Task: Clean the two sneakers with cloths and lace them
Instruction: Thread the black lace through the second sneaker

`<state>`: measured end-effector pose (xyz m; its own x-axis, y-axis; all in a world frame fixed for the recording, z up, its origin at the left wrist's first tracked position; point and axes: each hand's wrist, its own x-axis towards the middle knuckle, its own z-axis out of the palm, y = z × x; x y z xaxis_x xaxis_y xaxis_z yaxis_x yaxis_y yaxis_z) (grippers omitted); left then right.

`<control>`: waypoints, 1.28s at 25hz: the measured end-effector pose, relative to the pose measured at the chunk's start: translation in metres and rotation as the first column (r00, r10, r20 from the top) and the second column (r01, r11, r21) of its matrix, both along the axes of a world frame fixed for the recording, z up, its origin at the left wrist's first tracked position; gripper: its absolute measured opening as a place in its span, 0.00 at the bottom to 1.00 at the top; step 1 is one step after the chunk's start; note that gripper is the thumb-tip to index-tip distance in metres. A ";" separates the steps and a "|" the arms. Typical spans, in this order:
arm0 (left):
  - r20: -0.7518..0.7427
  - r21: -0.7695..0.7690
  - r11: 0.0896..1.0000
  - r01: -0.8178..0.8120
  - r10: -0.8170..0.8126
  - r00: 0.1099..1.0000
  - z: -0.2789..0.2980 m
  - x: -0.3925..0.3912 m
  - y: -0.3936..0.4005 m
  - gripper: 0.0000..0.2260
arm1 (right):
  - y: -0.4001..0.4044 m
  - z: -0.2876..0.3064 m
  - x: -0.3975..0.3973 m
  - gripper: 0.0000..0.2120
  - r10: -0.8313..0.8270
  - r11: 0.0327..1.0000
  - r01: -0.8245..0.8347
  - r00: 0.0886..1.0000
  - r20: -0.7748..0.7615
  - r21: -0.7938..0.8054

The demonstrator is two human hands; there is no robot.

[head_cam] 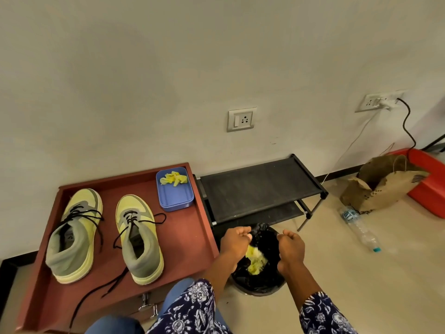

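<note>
Pale tiled floor (337,273) runs along a white wall (168,68), where a reddish-brown cabinet top (187,237) carries two yellow-green sneakers (74,237) (139,239) side by side, black laces trailing loose. A blue tray (174,196) with yellow cloth scraps (173,178) sits at its far corner. Right of the cabinet, well apart from the shoes, both hands work over a black-lined bin (258,280): the left hand (234,243) and the right hand (290,247) each pinch the liner's rim with curled fingers. Crumpled yellow cloths (256,260) lie inside the bin, between the hands.
</note>
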<state>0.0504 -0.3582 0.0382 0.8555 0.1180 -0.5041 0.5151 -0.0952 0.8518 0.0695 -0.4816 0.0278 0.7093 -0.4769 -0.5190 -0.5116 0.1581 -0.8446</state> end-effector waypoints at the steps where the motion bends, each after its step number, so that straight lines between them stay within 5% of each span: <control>1: -0.009 0.008 1.000 -0.020 0.020 1.000 -0.002 -0.003 0.007 0.14 | 0.003 -0.004 -0.001 0.11 -0.002 1.000 0.002 1.000 -0.011 0.011; 12: 0.061 0.013 0.952 -0.305 0.303 0.951 -0.016 -0.029 0.099 0.12 | 0.101 -0.013 -0.007 0.07 0.290 0.957 -0.290 0.957 0.005 -0.010; 25: 0.297 0.202 0.780 -0.593 0.528 0.796 -0.026 -0.062 0.205 0.10 | 0.237 -0.014 -0.023 0.10 0.721 0.690 -0.714 0.693 0.020 -0.118; 28: 0.284 0.264 0.718 -0.644 0.581 0.763 -0.031 -0.068 0.229 0.10 | 0.254 -0.016 -0.019 0.09 0.816 0.563 -0.802 0.577 -0.016 -0.199; 32: 0.268 0.431 0.695 -0.575 0.510 0.817 -0.046 -0.069 0.251 0.17 | 0.274 -0.024 -0.004 0.13 0.950 0.219 -0.888 0.289 -0.122 -0.404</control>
